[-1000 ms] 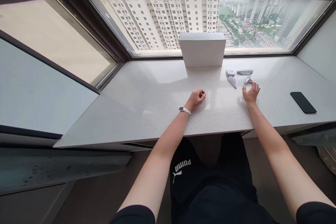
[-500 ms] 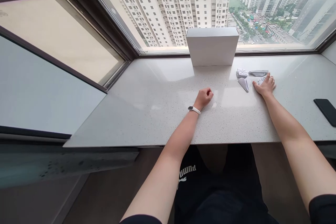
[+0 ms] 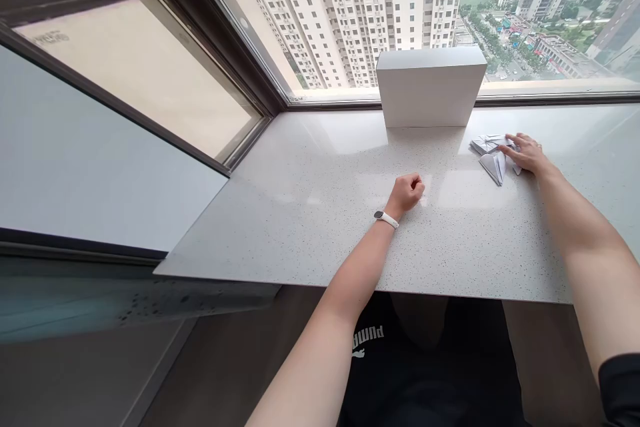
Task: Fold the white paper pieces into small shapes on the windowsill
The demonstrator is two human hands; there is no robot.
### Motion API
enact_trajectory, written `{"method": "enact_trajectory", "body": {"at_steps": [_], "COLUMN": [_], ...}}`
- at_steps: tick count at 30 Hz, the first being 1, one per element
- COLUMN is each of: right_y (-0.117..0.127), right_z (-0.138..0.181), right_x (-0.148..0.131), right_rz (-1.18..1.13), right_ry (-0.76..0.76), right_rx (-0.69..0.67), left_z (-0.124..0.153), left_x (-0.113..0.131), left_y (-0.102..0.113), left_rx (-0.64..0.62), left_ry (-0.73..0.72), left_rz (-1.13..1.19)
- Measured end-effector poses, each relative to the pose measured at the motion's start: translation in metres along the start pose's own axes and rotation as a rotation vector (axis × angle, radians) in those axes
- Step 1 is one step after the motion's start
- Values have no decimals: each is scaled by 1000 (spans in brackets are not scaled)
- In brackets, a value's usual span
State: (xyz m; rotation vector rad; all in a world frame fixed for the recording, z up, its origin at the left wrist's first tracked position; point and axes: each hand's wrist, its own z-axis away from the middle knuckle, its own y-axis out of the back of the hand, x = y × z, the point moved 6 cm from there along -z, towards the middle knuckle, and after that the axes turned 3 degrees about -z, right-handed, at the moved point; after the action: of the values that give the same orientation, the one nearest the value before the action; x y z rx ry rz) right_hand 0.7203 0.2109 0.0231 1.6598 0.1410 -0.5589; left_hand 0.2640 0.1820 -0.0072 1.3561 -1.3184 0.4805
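Observation:
My left hand [image 3: 407, 191] rests on the speckled white windowsill counter [image 3: 320, 213] as a loose fist, with a white band on its wrist and nothing visible in it. My right hand [image 3: 525, 153] lies on a small cluster of folded white paper pieces [image 3: 493, 155] at the right, its fingers stretched flat over them. One pointed folded piece [image 3: 493, 167] sticks out just left of that hand. A white box [image 3: 430, 87] stands upright at the back, against the window.
The counter's front edge [image 3: 350, 283] runs just above my lap. A dark window frame [image 3: 240, 60] slants along the left. Tall buildings show through the glass behind the box.
My right hand has reached forward onto the folded papers and laid flat on them. The view has swung left, so the black phone has left the picture. My left fist has stayed put.

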Motion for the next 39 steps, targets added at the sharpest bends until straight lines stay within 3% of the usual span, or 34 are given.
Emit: {"method": "enact_trajectory", "body": {"at_steps": [4,8,10,14,17,21,29,34,37,39], "right_y": [-32,-63,-76,-103,-116,-114,-107,-105,-101,-98], "right_z": [0,31,52,94,116,135,148,140,139,139], "right_x": [-43,-88,-113,-169,-196,-196,-184,-190,-192,-193], "right_rz": [-84,-143,-164,-212,-278,-405,-482,-602,-679,-707], "right_ry": [247,306,293,316,346,364,534,455,420,391], "right_rx": [-32,-51,-39,-60,-29,-20,-175,-58,1,5], "left_z": [-3,-8,-10,-14,-13,-9,1,-3,-5,-6], "left_x": [2,0,0,2,4,3,-1,-1,-4,-11], "left_y": [4,11,9,-6,-16,-6,28,29,29,33], "left_rx": [72,138,72,-198,-322,-260,-66,100,107,113], "left_ry": [-58,-68,-76,-162,-227,-225,-173,-48,-3,58], "left_rz": [-55,-178,-237,-355,-410,-380,-194,44,163,123]}}
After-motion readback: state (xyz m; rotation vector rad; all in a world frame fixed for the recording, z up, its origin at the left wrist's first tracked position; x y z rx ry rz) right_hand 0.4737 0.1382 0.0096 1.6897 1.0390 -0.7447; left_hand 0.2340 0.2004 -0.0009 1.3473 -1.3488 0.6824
